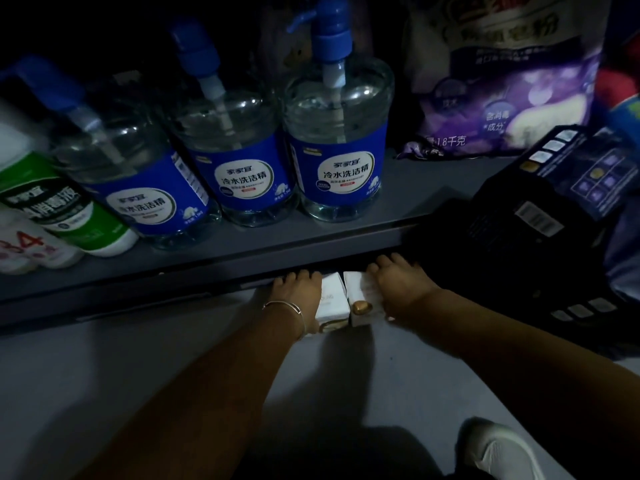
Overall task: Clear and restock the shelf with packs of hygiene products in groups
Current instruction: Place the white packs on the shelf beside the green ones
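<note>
Both arms are stretched forward under the shelf edge [207, 268], left hand [294, 292] and right hand [398, 285] laid on two white packs [349, 299] held side by side between them on the floor, fingertips hidden under the shelf, so grip closure cannot be judged.

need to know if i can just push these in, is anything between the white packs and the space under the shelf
Nothing visible blocks them. The left hand and right hand hold the white packs at the dark opening under the shelf edge, fingers already reaching in. The space behind is too dark to check.
</note>
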